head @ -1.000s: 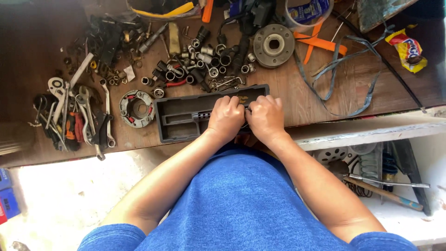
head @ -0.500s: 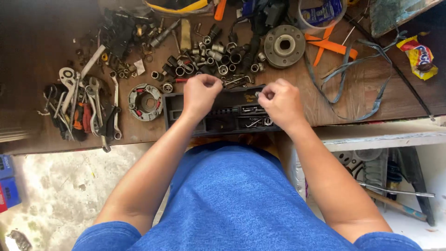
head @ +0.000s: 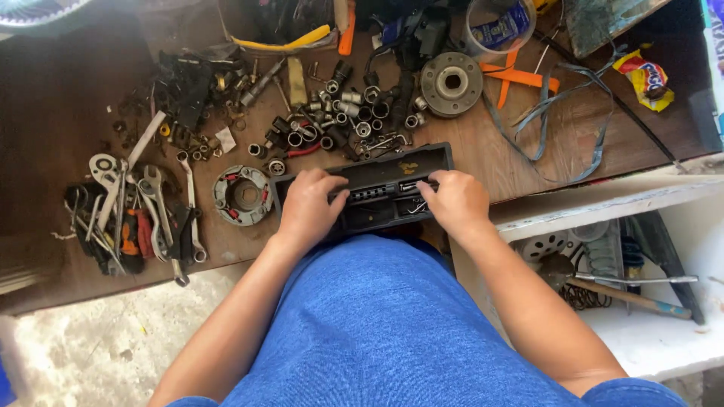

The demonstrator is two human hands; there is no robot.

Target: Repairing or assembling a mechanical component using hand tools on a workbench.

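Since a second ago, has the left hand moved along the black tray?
Yes. The left hand slid leftward along the black tray, away from the right hand; they were together mid-tray.

A black socket tray (head: 377, 192) sits at the brown wooden table's (head: 45, 136) near edge. Orange strips (head: 520, 77) and a yellow-red wrapper (head: 645, 78) lie toward the far right corner; silver wrenches (head: 154, 203) lie left.

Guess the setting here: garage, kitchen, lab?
Likely a repair workshop or garage bench: loose sockets and wrenches strewn over a wooden table, plus a metal hub. Both hands rest on a black socket tray.
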